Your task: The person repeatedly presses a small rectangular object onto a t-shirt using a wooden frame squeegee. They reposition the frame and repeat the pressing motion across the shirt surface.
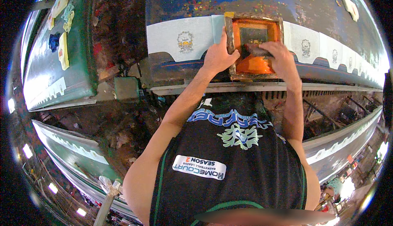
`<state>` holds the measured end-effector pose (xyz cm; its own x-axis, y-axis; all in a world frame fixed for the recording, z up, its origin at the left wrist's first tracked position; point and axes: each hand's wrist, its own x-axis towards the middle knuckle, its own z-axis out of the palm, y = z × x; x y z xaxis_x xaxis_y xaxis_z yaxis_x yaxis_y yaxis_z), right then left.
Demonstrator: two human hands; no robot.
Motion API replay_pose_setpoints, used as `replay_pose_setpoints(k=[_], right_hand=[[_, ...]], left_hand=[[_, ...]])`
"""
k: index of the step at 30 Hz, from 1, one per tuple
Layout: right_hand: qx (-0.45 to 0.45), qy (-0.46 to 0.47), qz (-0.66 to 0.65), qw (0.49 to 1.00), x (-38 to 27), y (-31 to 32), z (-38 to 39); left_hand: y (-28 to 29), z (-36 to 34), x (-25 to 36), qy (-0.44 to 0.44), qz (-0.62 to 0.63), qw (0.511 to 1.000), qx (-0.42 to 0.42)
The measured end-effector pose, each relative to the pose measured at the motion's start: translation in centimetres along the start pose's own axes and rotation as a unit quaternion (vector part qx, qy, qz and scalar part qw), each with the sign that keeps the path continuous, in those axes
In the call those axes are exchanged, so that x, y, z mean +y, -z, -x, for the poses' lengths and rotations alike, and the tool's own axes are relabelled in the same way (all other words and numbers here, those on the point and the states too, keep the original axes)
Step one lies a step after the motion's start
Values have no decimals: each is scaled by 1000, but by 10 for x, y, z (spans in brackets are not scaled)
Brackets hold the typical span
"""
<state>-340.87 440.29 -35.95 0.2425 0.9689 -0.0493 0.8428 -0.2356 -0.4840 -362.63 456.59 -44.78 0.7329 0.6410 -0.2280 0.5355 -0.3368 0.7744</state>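
A screen printing frame [281,33] with worn wooden rails and orange mesh lies on the pale fabric pieces along the table. My left hand [219,56] steadies its left rail, index finger stretched along the side and thumb over the wood; the other fingers are partly hidden. Inside the frame, my right hand [280,56] grips a dark squeegee [256,50], which rests across the lower part of the mesh. Left of the frame lies a pale fabric piece [166,37] with a round printed emblem. To the right, more printed pieces [301,37] run in a row.
The long dark table [184,1] is stained with paint, and pale cloths [349,7] lie on its far side. Another green-topped table [82,21] with cloths stands at the left. A metal rail [192,89] borders my table's near edge. More tables [75,148] stand behind me.
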Motion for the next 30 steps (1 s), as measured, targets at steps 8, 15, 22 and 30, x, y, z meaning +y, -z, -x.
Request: replay_pose_setpoints(k=[8,15,22,30], right_hand=[[52,-3,34,998,-34,-27,44],[78,41,9,996,-7,-12,49],[104,39,8,994,78,40,88],[110,17,9,994,169,83,129]], left_hand=[[11,1,-2,18,-42,999,-1],[17,7,29,-2,-50,999,19],[-63,-21,102,-31,-21,999,39],[-148,-51,166,-5,19,1000,12]])
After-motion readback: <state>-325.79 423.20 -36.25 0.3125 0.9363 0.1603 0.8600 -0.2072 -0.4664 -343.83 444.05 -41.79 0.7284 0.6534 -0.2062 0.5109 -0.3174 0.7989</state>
